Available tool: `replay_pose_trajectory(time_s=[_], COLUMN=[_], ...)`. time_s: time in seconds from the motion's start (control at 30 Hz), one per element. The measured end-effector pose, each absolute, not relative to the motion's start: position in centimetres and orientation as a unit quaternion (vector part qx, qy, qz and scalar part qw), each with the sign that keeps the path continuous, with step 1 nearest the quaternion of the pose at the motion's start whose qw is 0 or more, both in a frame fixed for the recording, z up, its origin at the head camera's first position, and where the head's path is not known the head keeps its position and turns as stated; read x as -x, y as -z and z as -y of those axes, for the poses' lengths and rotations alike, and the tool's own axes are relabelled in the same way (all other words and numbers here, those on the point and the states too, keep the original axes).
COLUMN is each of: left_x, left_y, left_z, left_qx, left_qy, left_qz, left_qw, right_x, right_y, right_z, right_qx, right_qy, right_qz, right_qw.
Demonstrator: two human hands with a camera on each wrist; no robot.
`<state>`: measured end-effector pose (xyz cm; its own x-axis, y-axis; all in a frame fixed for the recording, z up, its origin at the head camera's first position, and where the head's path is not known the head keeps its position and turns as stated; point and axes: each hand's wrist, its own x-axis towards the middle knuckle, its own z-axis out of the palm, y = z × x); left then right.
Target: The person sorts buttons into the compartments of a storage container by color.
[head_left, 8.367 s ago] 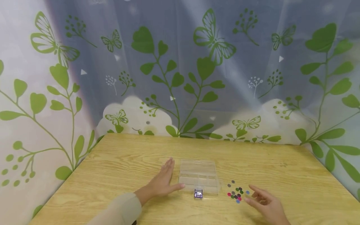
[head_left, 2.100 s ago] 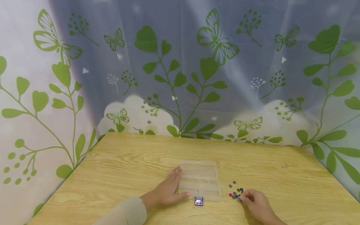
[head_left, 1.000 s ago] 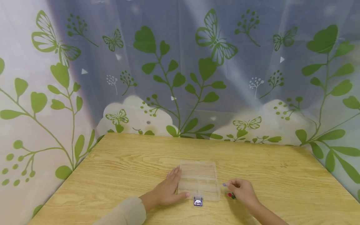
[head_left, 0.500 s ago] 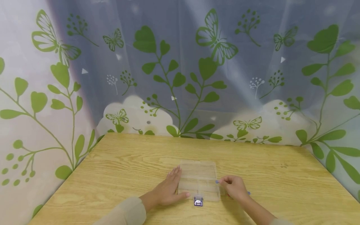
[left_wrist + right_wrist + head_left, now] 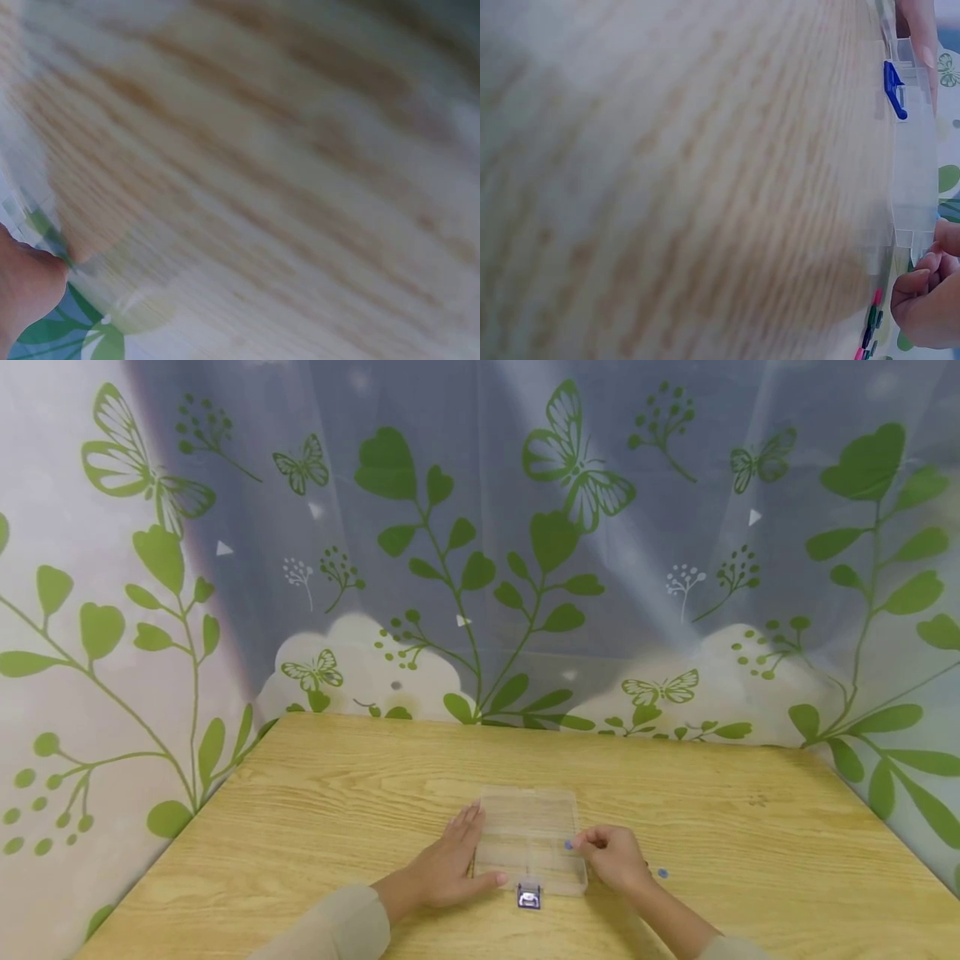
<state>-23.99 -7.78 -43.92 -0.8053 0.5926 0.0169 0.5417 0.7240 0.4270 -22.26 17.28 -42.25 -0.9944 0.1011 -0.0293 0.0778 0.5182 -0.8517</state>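
A clear plastic box (image 5: 528, 814) with compartments and a blue latch (image 5: 528, 897) stands on the wooden table. My left hand (image 5: 450, 864) rests along its left side, fingers straight, thumb near the front left corner. Between thumb and fingertips my right hand (image 5: 615, 856) pinches a small blue disc, like a button (image 5: 568, 845), over the box's right-hand part. Another blue button (image 5: 663, 873) lies right of that hand. In the right wrist view, several coloured buttons (image 5: 870, 319) lie on the table near the hand; in the head view the hand mostly hides them.
The wooden table (image 5: 360, 777) reaches back to a curtain (image 5: 480, 568) printed with green leaves and butterflies. The box's latch side faces the front, its tab hanging out over the table.
Earlier my right hand was loose beside the buttons; it then pinched a blue one from the group and carried it left over the box. My left hand has moved closer against the box.
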Motion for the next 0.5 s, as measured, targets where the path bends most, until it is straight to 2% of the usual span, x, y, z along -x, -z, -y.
replay_pose_trajectory(time_s=[0.5], left_x=[24.06], left_y=[44.06], left_z=[7.78], left_qx=[-0.306], left_qy=[-0.209], left_qz=[-0.927], left_qw=[0.059], right_x=[22.19], right_y=[42.08], right_z=[-17.21], right_qx=[0.036], right_qy=[-0.463], right_qz=[0.885], right_qw=[0.026])
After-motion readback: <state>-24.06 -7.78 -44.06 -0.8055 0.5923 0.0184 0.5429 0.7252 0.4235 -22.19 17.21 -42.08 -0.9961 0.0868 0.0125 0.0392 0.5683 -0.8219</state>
